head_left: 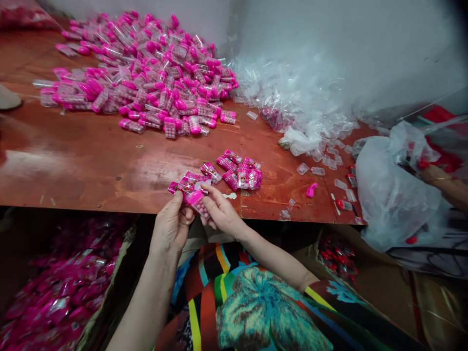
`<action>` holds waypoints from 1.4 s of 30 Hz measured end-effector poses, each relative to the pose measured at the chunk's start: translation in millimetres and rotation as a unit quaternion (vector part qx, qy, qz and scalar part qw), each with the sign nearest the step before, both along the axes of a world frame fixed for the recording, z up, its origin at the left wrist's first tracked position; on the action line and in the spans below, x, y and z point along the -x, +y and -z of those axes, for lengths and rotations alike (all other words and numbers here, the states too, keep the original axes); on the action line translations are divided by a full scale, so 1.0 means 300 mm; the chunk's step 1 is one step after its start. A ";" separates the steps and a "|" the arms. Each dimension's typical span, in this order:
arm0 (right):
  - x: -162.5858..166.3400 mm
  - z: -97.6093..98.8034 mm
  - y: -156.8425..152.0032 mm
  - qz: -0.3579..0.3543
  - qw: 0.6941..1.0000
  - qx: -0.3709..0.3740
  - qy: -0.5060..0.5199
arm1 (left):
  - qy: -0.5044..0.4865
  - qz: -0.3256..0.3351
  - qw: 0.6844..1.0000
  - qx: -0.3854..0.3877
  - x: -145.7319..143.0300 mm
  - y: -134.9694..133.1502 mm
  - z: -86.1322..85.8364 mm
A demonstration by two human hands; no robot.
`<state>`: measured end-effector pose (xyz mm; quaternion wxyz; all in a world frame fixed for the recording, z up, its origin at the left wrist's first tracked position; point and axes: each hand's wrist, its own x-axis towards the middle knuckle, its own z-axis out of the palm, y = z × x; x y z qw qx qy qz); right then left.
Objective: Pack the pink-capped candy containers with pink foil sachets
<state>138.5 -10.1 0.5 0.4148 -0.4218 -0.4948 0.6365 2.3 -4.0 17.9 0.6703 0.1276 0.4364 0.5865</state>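
Note:
At the table's front edge, my left hand (pixel 170 224) is closed, pinching a printed pink wrapper (pixel 188 181) between thumb and fingers. My right hand (pixel 224 214) is closed on a small see-through candy container (pixel 200 204) with a pink cap and pink balls inside. The container is tilted and overlaps the wrapper; whether it is partly inside cannot be made out. Just beyond my hands lies a small group of filled pink packets (pixel 241 170), with one packet (pixel 211 172) nearest my fingers.
A large heap of pink-capped candy containers (pixel 146 73) covers the table's back left. Transparent plastic pieces (pixel 303 87) pile up at back right. A pink cap (pixel 312 190) lies nearer. Another person's hand (pixel 437 175) is by a plastic bag (pixel 380 180). Below left, pink packets (pixel 69 278) fill a box.

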 end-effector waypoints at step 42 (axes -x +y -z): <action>-0.008 -0.009 -0.017 0.059 0.989 -0.066 -0.119 | 0.006 0.166 0.985 0.041 -0.036 -0.028 0.005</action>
